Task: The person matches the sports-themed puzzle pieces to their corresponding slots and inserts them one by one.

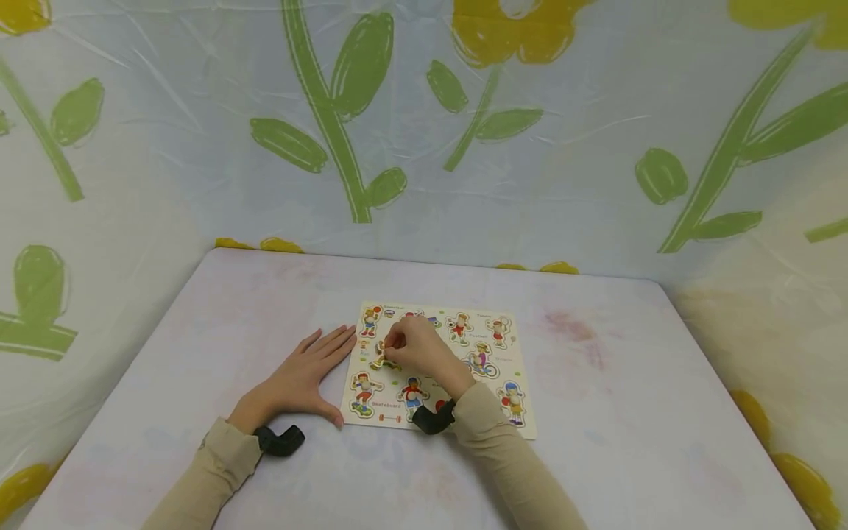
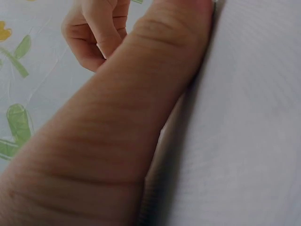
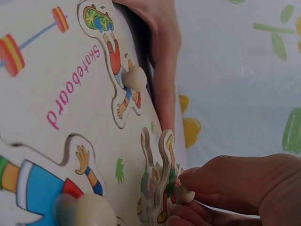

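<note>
My right hand (image 1: 424,350) pinches the round knob (image 3: 186,194) of a wooden puzzle piece (image 3: 169,174) showing a running figure. In the right wrist view the piece stands tilted at its recess in the white knob puzzle board (image 3: 94,155). My left hand (image 1: 305,379) lies flat with spread fingers, palm down on the table, fingertips and thumb right at the board's left edge. Below the pinched piece sits the skateboarder piece (image 1: 362,397). Close up, the left wrist view shows mostly the left thumb side, with the right hand's curled fingers behind it.
Several other sport-figure pieces lie in the board, among them a cyclist (image 1: 482,361), a footballer (image 1: 458,329) and a tennis player (image 1: 499,333). The pale table (image 1: 616,412) spreads around the board, and a flower-printed curtain (image 1: 563,184) rises behind.
</note>
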Motion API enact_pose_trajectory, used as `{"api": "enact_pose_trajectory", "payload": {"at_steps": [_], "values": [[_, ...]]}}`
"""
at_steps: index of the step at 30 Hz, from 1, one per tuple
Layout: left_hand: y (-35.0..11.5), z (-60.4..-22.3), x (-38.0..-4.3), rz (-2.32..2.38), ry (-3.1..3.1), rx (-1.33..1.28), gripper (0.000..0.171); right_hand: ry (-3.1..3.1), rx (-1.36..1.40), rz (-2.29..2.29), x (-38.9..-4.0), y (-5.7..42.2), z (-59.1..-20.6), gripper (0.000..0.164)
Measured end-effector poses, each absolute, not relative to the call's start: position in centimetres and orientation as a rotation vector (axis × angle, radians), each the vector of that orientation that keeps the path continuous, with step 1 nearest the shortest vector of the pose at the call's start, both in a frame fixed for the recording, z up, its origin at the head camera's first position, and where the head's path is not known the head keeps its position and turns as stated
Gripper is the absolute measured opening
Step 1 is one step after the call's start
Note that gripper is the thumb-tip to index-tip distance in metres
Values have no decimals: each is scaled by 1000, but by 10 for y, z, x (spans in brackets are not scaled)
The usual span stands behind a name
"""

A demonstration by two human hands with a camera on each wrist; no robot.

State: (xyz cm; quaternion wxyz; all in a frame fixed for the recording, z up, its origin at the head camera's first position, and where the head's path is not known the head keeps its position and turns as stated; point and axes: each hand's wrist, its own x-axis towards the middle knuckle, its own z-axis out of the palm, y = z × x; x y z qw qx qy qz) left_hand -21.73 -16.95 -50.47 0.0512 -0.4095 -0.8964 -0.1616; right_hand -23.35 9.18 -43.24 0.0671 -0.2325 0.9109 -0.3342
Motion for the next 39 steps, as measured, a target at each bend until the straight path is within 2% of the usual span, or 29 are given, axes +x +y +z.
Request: {"api": "enact_pose_trajectory", "payload": {"at_steps": [21, 39], "values": [[-173, -506, -216, -479, -2729, -1241, 141, 2742, -686, -925, -231, 82, -442, 8], [-173, -507, -216, -524, -2739, -1215, 140, 2755, -710, -852, -231, 85, -431, 8]]}}
